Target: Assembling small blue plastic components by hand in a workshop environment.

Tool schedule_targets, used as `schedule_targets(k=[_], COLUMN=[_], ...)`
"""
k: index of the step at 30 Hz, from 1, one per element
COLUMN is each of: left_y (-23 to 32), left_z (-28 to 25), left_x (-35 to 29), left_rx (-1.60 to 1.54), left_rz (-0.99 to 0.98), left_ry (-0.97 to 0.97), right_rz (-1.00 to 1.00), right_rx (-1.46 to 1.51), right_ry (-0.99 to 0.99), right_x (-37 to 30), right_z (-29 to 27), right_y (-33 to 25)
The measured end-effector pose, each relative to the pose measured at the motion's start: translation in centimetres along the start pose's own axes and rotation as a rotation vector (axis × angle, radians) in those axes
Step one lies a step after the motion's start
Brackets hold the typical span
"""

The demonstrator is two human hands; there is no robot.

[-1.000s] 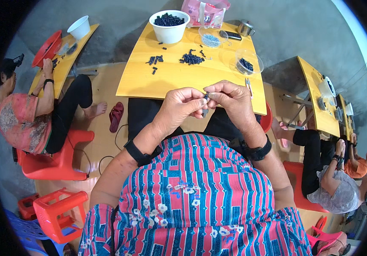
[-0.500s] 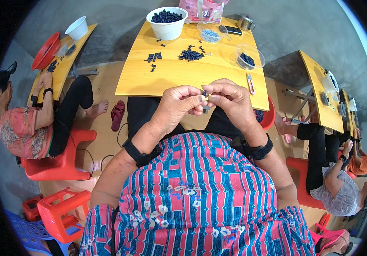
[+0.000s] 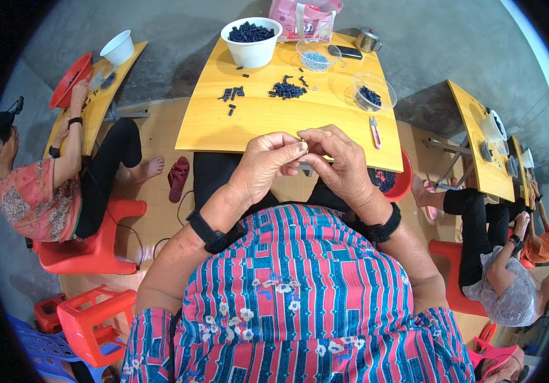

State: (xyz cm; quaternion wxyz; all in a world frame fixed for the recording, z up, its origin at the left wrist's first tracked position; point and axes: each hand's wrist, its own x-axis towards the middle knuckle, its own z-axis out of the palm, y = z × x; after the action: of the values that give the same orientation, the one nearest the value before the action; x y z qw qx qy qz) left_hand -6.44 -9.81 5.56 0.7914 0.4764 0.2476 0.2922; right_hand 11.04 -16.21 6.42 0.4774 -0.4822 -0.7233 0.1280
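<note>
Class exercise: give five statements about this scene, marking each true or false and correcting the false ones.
1. A round white plastic tub holds small dark cylindrical pieces. True.
2. The pink-handled metal snips lie inside the tub. False: the snips lie on the yellow wooden table.
3. The left hand pinches a tiny piece, with the right hand close by. True.
4. The shiny metal mug stands left of the flat black rectangular object. False: the mug stands right of it.
5. A round red basin shows by the table's near right corner. True.
</note>
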Motion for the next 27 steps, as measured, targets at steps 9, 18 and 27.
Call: schedule_targets(k=[9, 18, 27], left_y=[0.1, -0.1, -0.4], left_z=[-0.2, 1.2, 1.5], left_x=[0.0, -0.7, -1.0], left_rx=[0.135, 0.391, 0.69], left_rz=[0.016, 0.365, 0.532], left_ry=[0.009, -0.012, 0.046], right_rz=[0.026, 0.095, -0.021], right_rx=[-0.078, 0.013, -0.059], right_ry=[-0.087, -0.076, -0.06], right_x=[0.1, -0.6, -1.0], right_z=[0.0, -0.1, -0.4], right_y=[-0.2, -0.5, -0.7])
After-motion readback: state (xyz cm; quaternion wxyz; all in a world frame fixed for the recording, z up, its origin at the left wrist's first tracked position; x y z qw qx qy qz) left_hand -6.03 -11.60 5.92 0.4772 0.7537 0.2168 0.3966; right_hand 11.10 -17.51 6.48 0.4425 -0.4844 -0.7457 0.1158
